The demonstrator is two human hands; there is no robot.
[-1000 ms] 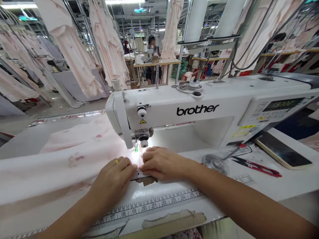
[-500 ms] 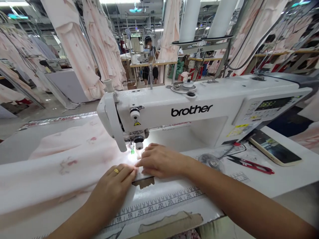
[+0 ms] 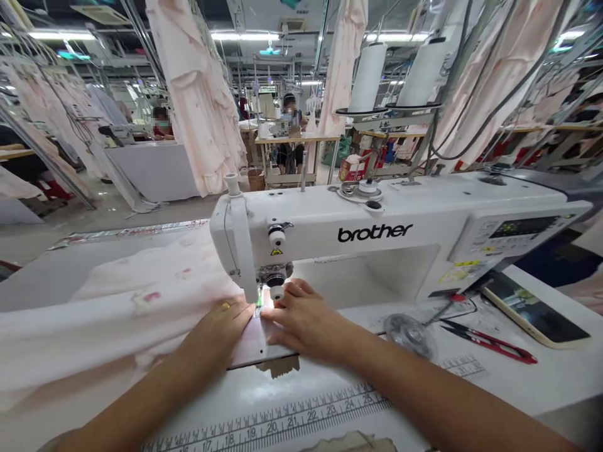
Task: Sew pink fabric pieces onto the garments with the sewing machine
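Pale pink fabric (image 3: 141,314) with small red prints lies over the table to the left of a white Brother sewing machine (image 3: 377,232). My left hand (image 3: 221,329), a gold ring on one finger, lies flat on the fabric edge just left of the presser foot (image 3: 259,301). My right hand (image 3: 301,320) rests with fingers stretched flat on the fabric directly in front of the needle. Both hands touch at the fingertips under the machine's lamp.
Red thread snips (image 3: 490,342), a clear bobbin case (image 3: 407,329) and a phone (image 3: 534,311) lie right of the machine. A measuring tape (image 3: 282,420) runs along the table front. Pink garments hang overhead; other people sit at distant tables.
Both hands have slid forward with the fabric toward the needle. The camera view has tilted upward a little.
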